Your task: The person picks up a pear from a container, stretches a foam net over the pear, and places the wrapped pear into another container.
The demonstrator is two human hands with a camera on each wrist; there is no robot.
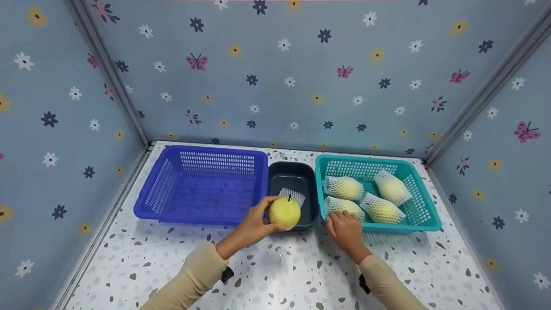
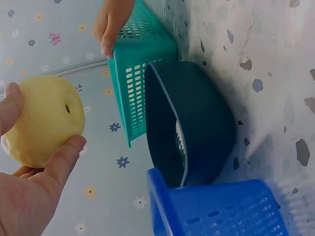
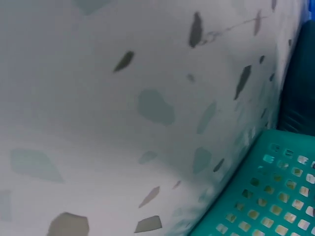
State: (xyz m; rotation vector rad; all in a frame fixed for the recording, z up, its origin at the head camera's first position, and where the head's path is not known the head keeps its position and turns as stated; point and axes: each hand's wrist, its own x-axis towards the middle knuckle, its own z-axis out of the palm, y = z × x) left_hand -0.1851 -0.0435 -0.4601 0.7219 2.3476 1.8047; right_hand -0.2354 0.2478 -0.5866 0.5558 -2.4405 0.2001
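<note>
My left hand (image 1: 255, 223) holds a round yellow pear (image 1: 284, 213) by its sides, thumb and fingers spread around it, its stem pointing up. In the left wrist view the bare pear (image 2: 47, 120) is raised clear of the containers. Beneath it, a dark bin (image 1: 311, 189) contains a white foam net (image 1: 297, 194). My right hand (image 1: 345, 232) rests on the front left rim of a teal basket (image 1: 424, 206), fingers bent over the edge beside a netted pear (image 1: 344, 206). The right wrist view does not show that hand.
Several pears in white foam nets (image 1: 392, 188) lie in the teal basket. To the left stands a blue basket (image 1: 148, 185), close against the dark bin. A patterned wall (image 1: 275, 112) rises behind the speckled table (image 1: 297, 275), with side walls at both ends.
</note>
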